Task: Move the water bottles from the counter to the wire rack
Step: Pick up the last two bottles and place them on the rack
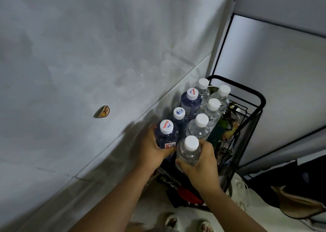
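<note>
A black wire rack [247, 126] stands against the grey wall, holding several upright water bottles with white caps. My left hand [153, 148] is wrapped around a blue-labelled bottle [166, 134] at the rack's near left corner. My right hand [202, 163] grips a clear bottle [188, 152] beside it, at the near end of the right row. Further back stand two more blue-labelled bottles [191, 101] and several clear ones [198, 127]. The bottles' bases are hidden.
The grey tiled wall [88, 73] runs close along the rack's left side, with a small sticker [103, 111] on it. A white cabinet panel [273, 81] stands behind the rack. A dark bag [291, 196] lies at the right. Sandalled feet [187, 223] show below.
</note>
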